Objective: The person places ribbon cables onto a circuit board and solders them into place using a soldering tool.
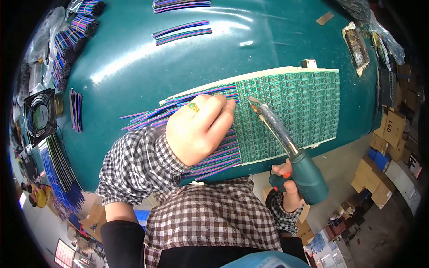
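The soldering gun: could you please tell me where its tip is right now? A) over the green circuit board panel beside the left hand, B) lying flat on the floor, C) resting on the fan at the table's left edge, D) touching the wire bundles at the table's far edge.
A: the right hand holds the soldering gun with its tip at the green circuit board panel, close to the left hand pressing on the coloured wires.

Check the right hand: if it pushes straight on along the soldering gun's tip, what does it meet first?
Right hand aims the soldering gun up-left; its tip sits at the green circuit board beside the left hand's fingertips. It likely meets the board first, then the fingertips; depth is unclear.
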`<state>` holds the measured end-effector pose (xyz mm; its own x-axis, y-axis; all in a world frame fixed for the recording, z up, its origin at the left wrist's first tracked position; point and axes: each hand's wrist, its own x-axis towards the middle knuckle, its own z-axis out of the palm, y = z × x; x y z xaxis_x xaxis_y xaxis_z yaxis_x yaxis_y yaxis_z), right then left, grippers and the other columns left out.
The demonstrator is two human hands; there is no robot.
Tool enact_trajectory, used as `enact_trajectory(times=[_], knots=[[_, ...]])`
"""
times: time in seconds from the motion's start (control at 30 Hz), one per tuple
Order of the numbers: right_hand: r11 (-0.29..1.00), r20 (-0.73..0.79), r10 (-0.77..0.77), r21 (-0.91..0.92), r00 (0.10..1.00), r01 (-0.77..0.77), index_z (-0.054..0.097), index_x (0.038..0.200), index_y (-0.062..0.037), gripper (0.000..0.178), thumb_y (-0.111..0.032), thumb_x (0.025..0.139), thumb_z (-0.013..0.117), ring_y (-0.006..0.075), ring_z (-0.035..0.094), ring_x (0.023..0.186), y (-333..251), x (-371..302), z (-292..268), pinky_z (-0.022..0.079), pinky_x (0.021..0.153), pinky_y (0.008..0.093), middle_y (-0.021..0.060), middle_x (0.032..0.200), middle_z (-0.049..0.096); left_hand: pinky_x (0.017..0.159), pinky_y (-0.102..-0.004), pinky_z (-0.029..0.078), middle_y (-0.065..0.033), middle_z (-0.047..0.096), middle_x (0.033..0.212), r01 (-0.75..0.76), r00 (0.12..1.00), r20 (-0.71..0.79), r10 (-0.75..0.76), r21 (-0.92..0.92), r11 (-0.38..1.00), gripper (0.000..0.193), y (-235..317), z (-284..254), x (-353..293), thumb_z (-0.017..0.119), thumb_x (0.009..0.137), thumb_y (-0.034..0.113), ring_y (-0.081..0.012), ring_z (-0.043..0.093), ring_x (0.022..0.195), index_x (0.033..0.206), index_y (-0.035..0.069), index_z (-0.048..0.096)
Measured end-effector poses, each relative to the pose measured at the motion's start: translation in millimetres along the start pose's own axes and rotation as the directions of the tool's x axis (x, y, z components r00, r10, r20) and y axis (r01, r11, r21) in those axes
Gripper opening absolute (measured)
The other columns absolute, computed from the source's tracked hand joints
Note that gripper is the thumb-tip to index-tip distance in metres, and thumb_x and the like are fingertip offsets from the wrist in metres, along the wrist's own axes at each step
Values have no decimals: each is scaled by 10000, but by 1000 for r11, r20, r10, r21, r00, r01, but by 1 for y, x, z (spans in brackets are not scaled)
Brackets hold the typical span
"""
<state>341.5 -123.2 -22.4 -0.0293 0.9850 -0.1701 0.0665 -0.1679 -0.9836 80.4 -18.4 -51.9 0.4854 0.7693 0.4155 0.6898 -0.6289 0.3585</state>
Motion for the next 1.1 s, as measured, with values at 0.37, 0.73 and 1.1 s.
enact_trajectory(times=[0.37,0.73,1.1], knots=[[993,-35,115,11,993,-115,563,1180,97,547,-150,773,831,245,692,922,-5,0,1,546,878,373,142,949,704,649,-315,536,-115,621,929,64,997,34,-63,-45,997,342,5,-5,2,697,660,-32,-230,622,756,1000,-49,678],[994,-47,109,-28,993,-110,540,1186,122,626,-172,739,864,244,704,895,-1,1,1,559,841,364,163,933,715,639,-314,533,-114,620,925,69,997,47,-66,-48,996,350,5,-6,2,699,650,-34,-229,619,747,1000,-48,680],[981,-38,183,-50,982,-185,552,1184,110,625,-180,732,872,233,698,891,-5,2,-2,566,821,361,157,943,711,629,-311,531,-116,621,919,68,997,37,-67,-51,996,338,4,-4,3,705,660,-30,-230,619,739,997,-48,682]])
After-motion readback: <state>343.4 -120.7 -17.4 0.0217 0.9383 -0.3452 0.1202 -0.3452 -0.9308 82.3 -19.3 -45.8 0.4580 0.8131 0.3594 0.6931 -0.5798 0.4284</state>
